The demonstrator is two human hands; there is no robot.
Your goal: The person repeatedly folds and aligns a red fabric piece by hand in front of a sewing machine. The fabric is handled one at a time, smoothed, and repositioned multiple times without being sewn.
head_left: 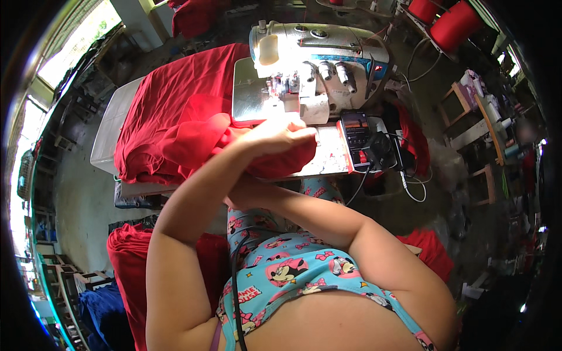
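Red cloth (287, 161) lies bunched at the front of a white and blue sewing machine (345, 52), under its bright lamp. My left hand (284, 134) is closed on the cloth just before the needle area, its fingers curled toward the right; glare washes out the detail. Crossing beneath my left forearm, my right hand (239, 196) sits lower, by the table's front edge and the hanging cloth. Its fingers are hidden. A larger spread of red fabric (175, 88) covers the table left of the machine.
Right of the cloth lie a phone (355, 130), a black adapter (377, 151) and trailing white cables (414, 196). Red thread cones (453, 26) stand at the far right. Red fabric (130, 257) is piled by my left side, with dark blue cloth (108, 310) beyond it.
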